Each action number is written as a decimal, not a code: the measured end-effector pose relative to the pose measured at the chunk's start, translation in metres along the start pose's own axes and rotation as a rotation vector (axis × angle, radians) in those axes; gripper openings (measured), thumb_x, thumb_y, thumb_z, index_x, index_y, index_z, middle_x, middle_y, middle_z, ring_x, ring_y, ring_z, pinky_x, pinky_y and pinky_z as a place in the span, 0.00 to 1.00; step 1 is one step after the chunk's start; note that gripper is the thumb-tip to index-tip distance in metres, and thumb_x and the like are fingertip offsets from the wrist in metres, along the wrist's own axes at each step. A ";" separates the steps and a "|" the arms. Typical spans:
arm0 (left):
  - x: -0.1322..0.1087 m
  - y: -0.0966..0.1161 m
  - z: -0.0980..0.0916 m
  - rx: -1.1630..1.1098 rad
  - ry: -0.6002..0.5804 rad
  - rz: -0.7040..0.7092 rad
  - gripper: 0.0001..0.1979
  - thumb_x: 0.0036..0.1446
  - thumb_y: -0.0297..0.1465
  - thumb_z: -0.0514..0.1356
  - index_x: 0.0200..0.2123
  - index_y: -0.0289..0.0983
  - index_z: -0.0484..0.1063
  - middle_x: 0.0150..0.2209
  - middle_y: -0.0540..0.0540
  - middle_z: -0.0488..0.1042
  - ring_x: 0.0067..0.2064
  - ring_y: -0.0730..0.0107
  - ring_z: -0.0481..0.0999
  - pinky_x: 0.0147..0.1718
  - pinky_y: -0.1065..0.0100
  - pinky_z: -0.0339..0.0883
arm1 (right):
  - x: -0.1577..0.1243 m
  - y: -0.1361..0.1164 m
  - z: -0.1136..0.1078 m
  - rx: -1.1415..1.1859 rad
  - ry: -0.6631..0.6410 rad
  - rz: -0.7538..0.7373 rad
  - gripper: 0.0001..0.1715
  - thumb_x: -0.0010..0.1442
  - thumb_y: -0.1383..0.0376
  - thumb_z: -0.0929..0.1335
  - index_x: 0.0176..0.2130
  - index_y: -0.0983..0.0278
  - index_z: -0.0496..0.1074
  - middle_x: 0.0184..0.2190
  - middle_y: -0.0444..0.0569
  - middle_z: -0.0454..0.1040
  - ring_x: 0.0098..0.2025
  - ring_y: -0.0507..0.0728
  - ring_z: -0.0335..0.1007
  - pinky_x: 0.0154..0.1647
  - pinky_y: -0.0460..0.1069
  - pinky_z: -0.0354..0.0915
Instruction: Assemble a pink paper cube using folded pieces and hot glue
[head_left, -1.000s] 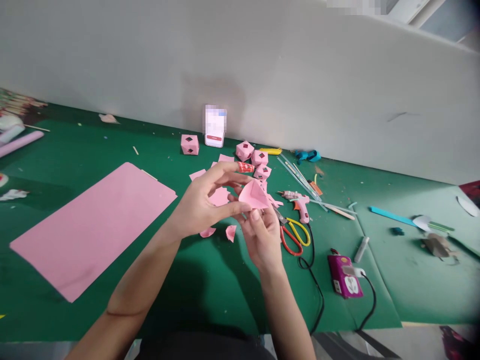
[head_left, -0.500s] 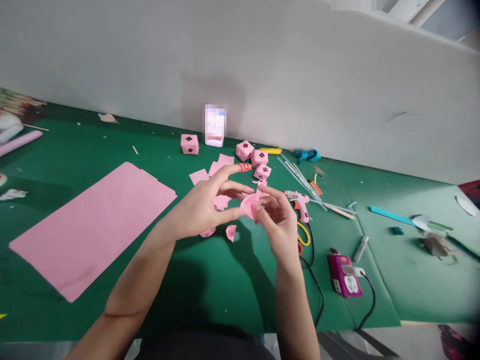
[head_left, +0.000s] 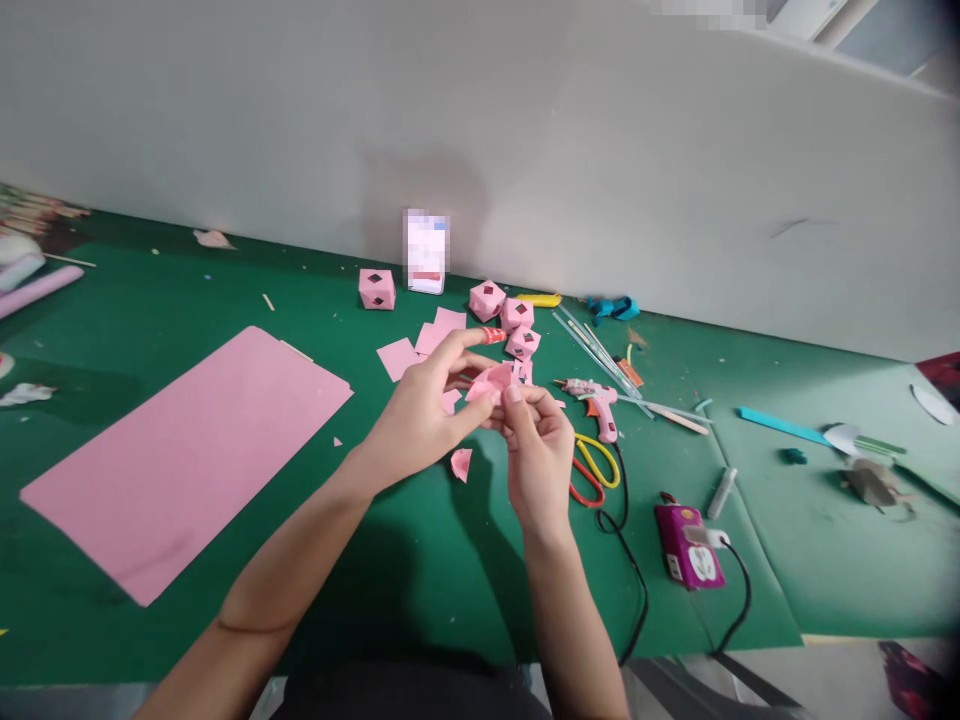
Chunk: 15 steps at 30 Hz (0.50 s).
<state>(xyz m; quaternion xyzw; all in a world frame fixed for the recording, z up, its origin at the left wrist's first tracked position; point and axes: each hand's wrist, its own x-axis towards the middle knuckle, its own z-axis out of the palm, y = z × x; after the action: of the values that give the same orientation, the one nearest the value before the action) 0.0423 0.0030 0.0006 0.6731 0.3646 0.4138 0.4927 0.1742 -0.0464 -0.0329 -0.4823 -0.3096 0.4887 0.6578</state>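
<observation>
My left hand [head_left: 431,405] and my right hand [head_left: 538,445] meet over the middle of the table, both shut on one small folded piece of pink paper [head_left: 491,382]. The thumbs press its near edge while the fingers support it from behind. Red patterned tape wraps a fingertip of my left hand. Just below the hands lies a small curled pink paper scrap [head_left: 461,464]. Pink paper squares [head_left: 399,358] are spread behind my left hand, partly hidden by it. Beyond the hands sit several pink paper boxes with diamond-shaped holes, one of them [head_left: 523,342] close to my fingers.
A large pink sheet [head_left: 191,460] covers the left side of the green table. On the right are a pink glue gun [head_left: 600,405], scissors with red and yellow handles [head_left: 600,465], glue sticks [head_left: 596,345] and a purple power box [head_left: 686,545]. A phone [head_left: 426,255] leans against the wall.
My right hand has moved left and turned inward, uncovering the scissor handles. The pink piece has shifted slightly left and up and looks flatter between the fingers.
</observation>
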 end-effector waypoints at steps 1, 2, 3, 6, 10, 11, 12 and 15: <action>0.001 0.000 0.001 -0.020 0.039 -0.011 0.22 0.63 0.31 0.64 0.59 0.41 0.67 0.47 0.45 0.82 0.51 0.62 0.83 0.53 0.61 0.77 | 0.000 -0.001 0.000 -0.025 -0.013 -0.005 0.17 0.62 0.50 0.74 0.37 0.59 0.74 0.31 0.44 0.78 0.31 0.54 0.76 0.34 0.50 0.73; 0.001 -0.001 0.002 -0.040 0.075 -0.023 0.21 0.63 0.30 0.64 0.58 0.41 0.67 0.45 0.46 0.82 0.50 0.62 0.83 0.53 0.61 0.77 | 0.001 -0.003 -0.003 -0.074 -0.027 -0.015 0.17 0.64 0.48 0.73 0.39 0.59 0.74 0.33 0.46 0.78 0.33 0.55 0.77 0.35 0.51 0.74; 0.002 -0.001 0.002 -0.058 0.103 -0.034 0.21 0.63 0.30 0.64 0.58 0.41 0.67 0.43 0.46 0.82 0.50 0.62 0.84 0.53 0.60 0.77 | 0.002 -0.006 -0.009 -0.148 -0.038 -0.029 0.18 0.65 0.48 0.72 0.40 0.59 0.74 0.35 0.47 0.79 0.35 0.57 0.78 0.37 0.52 0.74; 0.004 -0.002 -0.001 -0.095 0.147 -0.052 0.23 0.60 0.30 0.66 0.57 0.41 0.65 0.44 0.46 0.81 0.52 0.61 0.83 0.53 0.60 0.77 | 0.006 -0.013 -0.051 -0.551 -0.044 -0.064 0.19 0.66 0.48 0.70 0.45 0.60 0.75 0.43 0.53 0.81 0.43 0.61 0.78 0.44 0.56 0.73; 0.005 -0.003 -0.005 -0.072 0.171 -0.065 0.26 0.57 0.29 0.68 0.58 0.40 0.65 0.43 0.47 0.80 0.48 0.65 0.83 0.49 0.63 0.78 | 0.005 -0.005 -0.134 -1.445 0.037 0.019 0.17 0.64 0.60 0.69 0.50 0.67 0.74 0.49 0.64 0.77 0.54 0.70 0.72 0.59 0.65 0.64; 0.005 -0.004 -0.005 -0.060 0.172 -0.063 0.27 0.57 0.28 0.68 0.58 0.40 0.64 0.42 0.48 0.80 0.47 0.65 0.83 0.49 0.63 0.78 | 0.003 0.000 -0.151 -1.583 0.059 0.095 0.20 0.64 0.63 0.68 0.53 0.70 0.73 0.50 0.67 0.75 0.55 0.71 0.71 0.60 0.65 0.63; 0.005 -0.005 -0.006 -0.047 0.171 -0.060 0.28 0.57 0.28 0.67 0.59 0.41 0.64 0.42 0.48 0.80 0.46 0.66 0.83 0.49 0.63 0.78 | -0.001 0.006 -0.165 -1.668 0.057 0.162 0.23 0.64 0.65 0.67 0.57 0.72 0.71 0.51 0.68 0.74 0.55 0.71 0.71 0.59 0.63 0.64; 0.005 -0.007 -0.006 -0.009 0.171 -0.063 0.27 0.57 0.28 0.67 0.59 0.42 0.66 0.41 0.48 0.81 0.45 0.65 0.83 0.47 0.63 0.79 | -0.010 0.023 -0.184 -1.796 0.047 0.207 0.28 0.64 0.68 0.66 0.62 0.72 0.68 0.51 0.67 0.73 0.54 0.70 0.71 0.58 0.60 0.64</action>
<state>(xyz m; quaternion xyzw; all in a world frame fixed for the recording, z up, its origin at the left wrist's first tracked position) 0.0383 0.0110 -0.0041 0.6213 0.4246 0.4555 0.4756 0.3243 -0.1156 -0.1171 -0.8494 -0.5161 0.1098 -0.0073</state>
